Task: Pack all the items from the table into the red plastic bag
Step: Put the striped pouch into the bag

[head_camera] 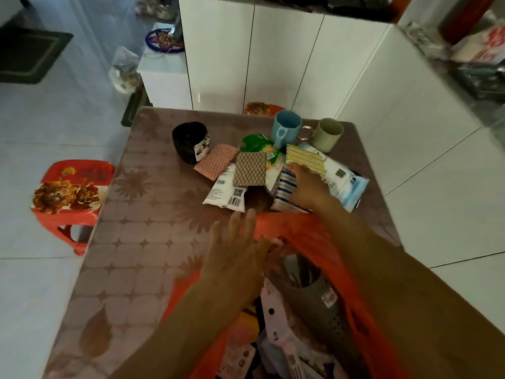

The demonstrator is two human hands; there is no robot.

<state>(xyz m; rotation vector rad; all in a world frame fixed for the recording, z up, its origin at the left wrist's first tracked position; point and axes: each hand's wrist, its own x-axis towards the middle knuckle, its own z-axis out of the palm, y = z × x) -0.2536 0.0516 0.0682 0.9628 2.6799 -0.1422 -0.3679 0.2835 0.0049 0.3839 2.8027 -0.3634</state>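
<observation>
The red plastic bag looked thin and crinkled. A matt patterned cloth covered the table. Far cupboard doors were glossy white. The left red stool looked shiny plastic.
</observation>
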